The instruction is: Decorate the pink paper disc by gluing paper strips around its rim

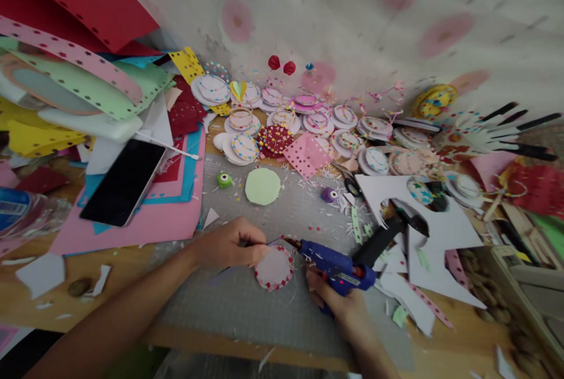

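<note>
My right hand (332, 297) is wrapped round a blue hot glue gun (330, 258), its nozzle pointing left. The nozzle tip is by the upper rim of a pale paper disc (274, 266) edged with small red flower-like pieces. At that disc's left edge, my left hand (240, 244) is closed in a pinch on a thin purplish strip (224, 274), which shows on both sides of the fingers. Behind the hands lies a light green paper disc (263, 185). A green craft punch (224, 179) and a purple craft punch (330, 194) sit on either side of it.
A grey cutting mat (198, 314) covers the desk's middle. Several decorated paper rounds (244, 147) line the back. Left are a phone (126, 182), stacked coloured paper (176, 223) and a plastic bottle (33, 214). Right are scissors (352, 184), a tape dispenser (383, 238) and paper scraps (440, 273).
</note>
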`<state>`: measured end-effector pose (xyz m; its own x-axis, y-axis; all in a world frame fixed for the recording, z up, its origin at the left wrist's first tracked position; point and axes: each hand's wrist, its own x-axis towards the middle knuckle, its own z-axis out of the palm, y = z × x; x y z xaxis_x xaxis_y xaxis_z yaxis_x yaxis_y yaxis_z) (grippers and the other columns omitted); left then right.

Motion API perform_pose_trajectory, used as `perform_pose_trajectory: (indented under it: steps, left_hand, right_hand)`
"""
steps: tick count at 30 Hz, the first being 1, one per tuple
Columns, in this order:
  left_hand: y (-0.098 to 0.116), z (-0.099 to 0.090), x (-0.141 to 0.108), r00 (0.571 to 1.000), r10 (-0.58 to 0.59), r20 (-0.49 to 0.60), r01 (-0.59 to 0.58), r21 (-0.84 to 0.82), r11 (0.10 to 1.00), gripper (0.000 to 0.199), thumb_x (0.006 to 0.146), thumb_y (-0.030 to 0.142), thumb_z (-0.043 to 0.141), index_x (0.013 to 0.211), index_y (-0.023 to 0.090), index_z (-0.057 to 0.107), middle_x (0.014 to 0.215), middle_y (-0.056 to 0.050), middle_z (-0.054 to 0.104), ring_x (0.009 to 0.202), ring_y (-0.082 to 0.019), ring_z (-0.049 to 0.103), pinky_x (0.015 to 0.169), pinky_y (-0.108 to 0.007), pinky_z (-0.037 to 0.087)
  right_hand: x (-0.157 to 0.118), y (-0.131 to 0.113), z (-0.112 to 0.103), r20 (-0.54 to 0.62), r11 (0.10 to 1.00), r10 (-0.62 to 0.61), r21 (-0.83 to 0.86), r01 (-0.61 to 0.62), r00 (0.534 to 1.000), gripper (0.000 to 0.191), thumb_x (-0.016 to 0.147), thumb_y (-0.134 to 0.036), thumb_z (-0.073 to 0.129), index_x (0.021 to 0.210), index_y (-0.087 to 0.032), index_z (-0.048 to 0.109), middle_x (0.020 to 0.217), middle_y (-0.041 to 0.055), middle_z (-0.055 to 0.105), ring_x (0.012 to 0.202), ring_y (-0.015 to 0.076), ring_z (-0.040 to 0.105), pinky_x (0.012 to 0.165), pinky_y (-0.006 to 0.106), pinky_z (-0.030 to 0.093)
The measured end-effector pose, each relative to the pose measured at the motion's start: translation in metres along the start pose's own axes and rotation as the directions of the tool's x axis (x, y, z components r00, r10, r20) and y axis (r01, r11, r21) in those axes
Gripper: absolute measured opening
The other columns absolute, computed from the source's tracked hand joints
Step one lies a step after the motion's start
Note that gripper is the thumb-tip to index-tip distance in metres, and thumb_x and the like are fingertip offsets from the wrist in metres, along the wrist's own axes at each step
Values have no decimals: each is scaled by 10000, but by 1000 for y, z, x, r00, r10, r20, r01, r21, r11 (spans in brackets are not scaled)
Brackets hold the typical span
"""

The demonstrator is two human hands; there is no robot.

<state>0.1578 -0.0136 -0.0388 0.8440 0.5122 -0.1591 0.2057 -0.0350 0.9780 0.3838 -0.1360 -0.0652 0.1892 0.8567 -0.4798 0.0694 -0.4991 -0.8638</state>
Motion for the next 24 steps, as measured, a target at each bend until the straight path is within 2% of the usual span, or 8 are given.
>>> perform_pose_trajectory:
  steps: [8,14,24]
  left_hand:
    - [0,0,-1,1000,-1,1,1,7,1000,370,872,257,449,517,156,419,476,49,377,444,-64,330,437,-207,220]
    - [1,0,0,1000,6,0,-6,14,1000,379,864,254,453,502,163,391,463,49,363,435,-65,326,432,-209,216]
    - [-1,-1,-1,1000,22,-1,-22,26,999,363,867,245,459,517,153,438,466,48,387,437,-68,344,435,-206,224]
  right_hand:
    - [1,-2,1,-2,1000,4,-4,-4,1000,429,675,-599,674,621,-198,532,511,-33,426,509,118,361,507,264,328]
    - [0,-8,-1,-12,999,-20,-44,20,1000,422,653,-607,694,620,-198,591,508,-14,495,497,135,414,515,280,369]
    - [0,-9,-1,-8,999,-21,-43,21,1000,402,648,-590,705,620,-200,616,511,-9,522,519,156,466,524,286,396]
